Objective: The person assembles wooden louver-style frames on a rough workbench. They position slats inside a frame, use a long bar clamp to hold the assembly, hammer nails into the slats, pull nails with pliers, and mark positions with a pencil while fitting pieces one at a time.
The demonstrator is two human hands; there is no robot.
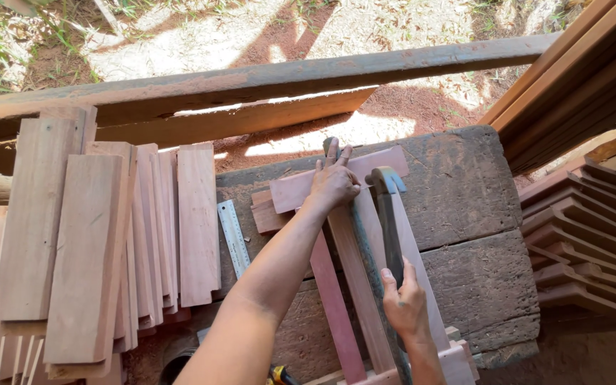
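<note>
1. At left of the frame, a stack of short wooden boards (pixel 94 249) lay spread out.
2. A metal ruler (pixel 234 237) lay beside it on the worn workbench (pixel 465 214).
3. At centre, the left hand (pixel 334 184) pressed flat, fingers open, on a reddish slat frame (pixel 344 285).
4. The right hand (pixel 403 303) gripped a hammer (pixel 388 214) by its handle, resting on the frame.
5. At right, moulded timber (pixel 586 242) was piled.

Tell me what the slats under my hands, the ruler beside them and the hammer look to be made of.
The slats look like bare, unfinished reddish wood, with visible grain and matte faces. The ruler seems to be metal: thin, grey and pale, with a dull shine. The hammer by the right hand appears to have a dark steel head; its dark handle could be wood or metal, hard to tell. The left hand presses a cross slat.
</note>
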